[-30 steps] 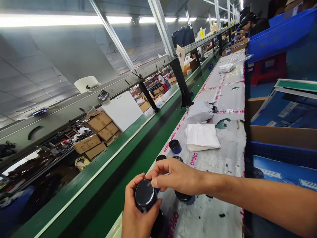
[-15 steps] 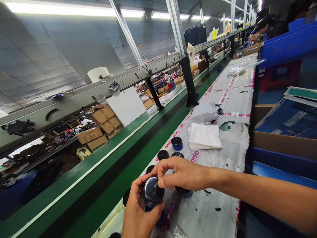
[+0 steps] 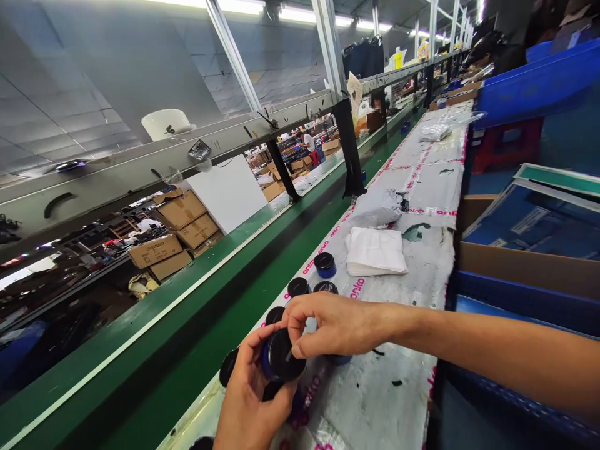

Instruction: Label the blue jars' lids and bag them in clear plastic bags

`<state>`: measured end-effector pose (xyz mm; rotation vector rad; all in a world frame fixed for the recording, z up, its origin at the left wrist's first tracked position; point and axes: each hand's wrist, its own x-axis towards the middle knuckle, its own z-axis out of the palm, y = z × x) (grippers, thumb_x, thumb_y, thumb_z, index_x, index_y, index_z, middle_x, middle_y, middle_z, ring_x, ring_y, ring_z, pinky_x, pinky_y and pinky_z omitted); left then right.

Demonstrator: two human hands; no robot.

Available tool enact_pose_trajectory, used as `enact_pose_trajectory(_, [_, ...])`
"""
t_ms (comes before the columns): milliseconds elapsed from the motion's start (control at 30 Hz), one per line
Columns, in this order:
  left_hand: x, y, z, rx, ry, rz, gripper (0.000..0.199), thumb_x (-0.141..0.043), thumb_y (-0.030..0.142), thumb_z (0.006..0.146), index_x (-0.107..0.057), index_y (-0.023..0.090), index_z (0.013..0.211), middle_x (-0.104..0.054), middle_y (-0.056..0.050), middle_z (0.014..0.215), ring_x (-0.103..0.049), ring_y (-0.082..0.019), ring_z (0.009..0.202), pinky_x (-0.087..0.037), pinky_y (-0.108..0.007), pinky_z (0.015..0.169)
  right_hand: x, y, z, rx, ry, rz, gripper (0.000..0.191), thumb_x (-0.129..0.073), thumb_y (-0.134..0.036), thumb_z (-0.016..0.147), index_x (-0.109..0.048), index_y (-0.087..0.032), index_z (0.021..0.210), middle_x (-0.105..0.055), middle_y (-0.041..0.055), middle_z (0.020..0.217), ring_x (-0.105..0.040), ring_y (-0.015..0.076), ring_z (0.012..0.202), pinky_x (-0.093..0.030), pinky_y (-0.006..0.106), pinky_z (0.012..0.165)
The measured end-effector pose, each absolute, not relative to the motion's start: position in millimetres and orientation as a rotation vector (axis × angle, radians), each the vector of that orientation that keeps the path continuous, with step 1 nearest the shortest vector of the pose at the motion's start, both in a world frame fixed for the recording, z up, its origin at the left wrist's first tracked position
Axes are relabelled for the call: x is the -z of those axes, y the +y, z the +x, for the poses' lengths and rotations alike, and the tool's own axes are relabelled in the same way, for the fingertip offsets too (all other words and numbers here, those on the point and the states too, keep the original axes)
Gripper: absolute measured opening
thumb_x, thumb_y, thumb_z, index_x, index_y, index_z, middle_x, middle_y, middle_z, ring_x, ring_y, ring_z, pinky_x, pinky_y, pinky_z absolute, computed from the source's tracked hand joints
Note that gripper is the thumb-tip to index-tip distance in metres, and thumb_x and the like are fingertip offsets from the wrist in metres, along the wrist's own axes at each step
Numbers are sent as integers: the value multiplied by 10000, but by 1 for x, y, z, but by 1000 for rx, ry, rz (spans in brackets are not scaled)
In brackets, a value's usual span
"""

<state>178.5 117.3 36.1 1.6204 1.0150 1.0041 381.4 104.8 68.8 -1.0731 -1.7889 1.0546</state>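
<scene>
My left hand (image 3: 253,394) wraps its fingers and thumb around a small black-and-blue cylinder (image 3: 284,350), whose round black top is tilted toward me. The thumb and index finger of my right hand (image 3: 328,325) are pinched at the right edge of that top, by a small pale mark. Whatever lies between those fingertips is too small to make out. Similar cylinders stand close by on the covered bench (image 3: 375,387), among them one with a blue side (image 3: 325,265) and a black-topped one (image 3: 299,287). Others are partly hidden behind my hands.
A stack of white sheets (image 3: 376,252) lies beyond my right hand, with a plastic bag (image 3: 377,208) behind it. A green conveyor belt (image 3: 225,275) runs along the left. On the right stands a cardboard box (image 3: 529,269) holding blue flat items, near a blue bin (image 3: 539,81).
The cylinder's top looked glossy and reflective before; now it appears darker and tilted more to the right. Both hands keep their hold. The whole view has shifted slightly.
</scene>
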Motion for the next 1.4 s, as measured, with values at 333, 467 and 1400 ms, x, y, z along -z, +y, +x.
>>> enact_pose_trajectory(333, [-39, 117, 178, -987, 1023, 1597, 563, -802, 303, 654, -577, 235, 1165, -663, -80, 1223, -665, -236, 1138, -544, -324, 981, -69, 107, 381, -1033, -1819, -1057, 65, -694, -176, 750, -660, -168, 697, -624, -8, 785, -561, 139, 793, -416, 216, 672])
enact_pose_trajectory(467, [-38, 118, 177, -982, 1019, 1599, 570, -816, 315, 653, -578, 246, 1166, -661, -68, 1219, -653, -222, 1145, -540, -303, 981, -68, 107, 381, -1026, -1808, -1071, 66, -683, -180, 759, -656, -169, 700, -626, -8, 786, -562, 137, 791, -413, 215, 668])
enact_pose_trajectory(1400, [-50, 120, 172, -1021, 1053, 1566, 627, -905, 393, 584, -607, 278, 1124, -673, -56, 1247, -643, -267, 1194, -546, -329, 1010, -71, 108, 380, -1121, -1538, -1192, 219, -684, -376, 817, -661, -182, 917, -657, -20, 748, -609, 114, 625, -416, 189, 482])
